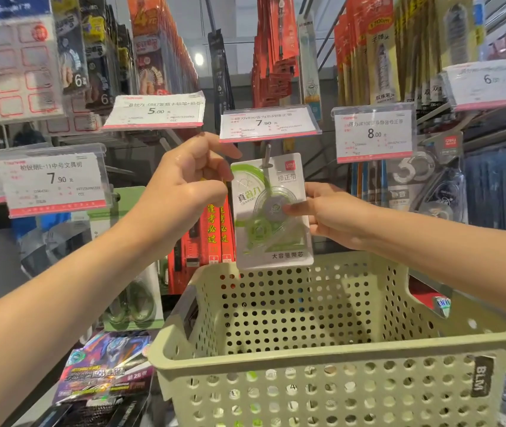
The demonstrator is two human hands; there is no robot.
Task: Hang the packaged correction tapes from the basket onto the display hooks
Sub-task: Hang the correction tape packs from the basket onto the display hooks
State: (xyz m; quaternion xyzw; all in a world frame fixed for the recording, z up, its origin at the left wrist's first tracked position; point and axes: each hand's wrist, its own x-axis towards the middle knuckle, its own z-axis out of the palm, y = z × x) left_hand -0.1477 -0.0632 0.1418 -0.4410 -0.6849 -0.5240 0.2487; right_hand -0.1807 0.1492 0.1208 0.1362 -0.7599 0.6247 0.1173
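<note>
Stationery aisle, pegs everywhere. Right hand (332, 215) pinches the green correction tape pack (271, 211), its hole just on the display hook (267, 155) under the 7.90 tag (268, 123). Left hand (184, 183) pinches the pack's top corner. Next I'd slide it back; basket (322, 349) looks empty.

crowded stationery racks (159, 57), price tags (268, 123), ceiling light (198, 59)

- A stationery shop aisle.
- Price tags (270, 123) in clear holders hang just above the hands, marked 7.90, 8.00 and 5.00.
- Packaged pens (381, 53) and other carded goods hang in dense rows on hooks above and to both sides of the hands.
- A perforated shop basket (322, 359) stands below the hands.
</note>
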